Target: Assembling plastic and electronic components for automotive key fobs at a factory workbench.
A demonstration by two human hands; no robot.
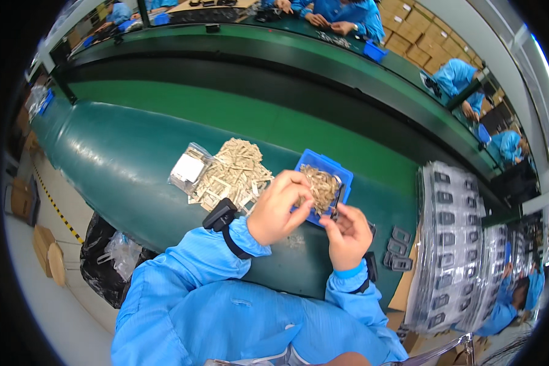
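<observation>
In front of me a blue plastic bin [323,158] holds many small tan strip-like pieces [319,186]. My left hand [282,207] is at the bin's left near corner, its fingers bent together; whatever they pinch is too small or hidden to make out. At the near right side of the bin, my right hand [349,236] grips a thin dark part [339,196] between thumb and fingers. Its upper end overlaps the bin's right side. To the left lies a loose heap of the same tan pieces [235,174], touching a clear plastic bag with a white label [190,168].
Several dark frame-shaped parts [399,249] lie on the green table right of my hand. Beyond them stand stacked clear trays [448,244] of dark parts. A black bag [100,262] sits below the table's left edge. Co-workers in blue [348,18] work across a raised bench.
</observation>
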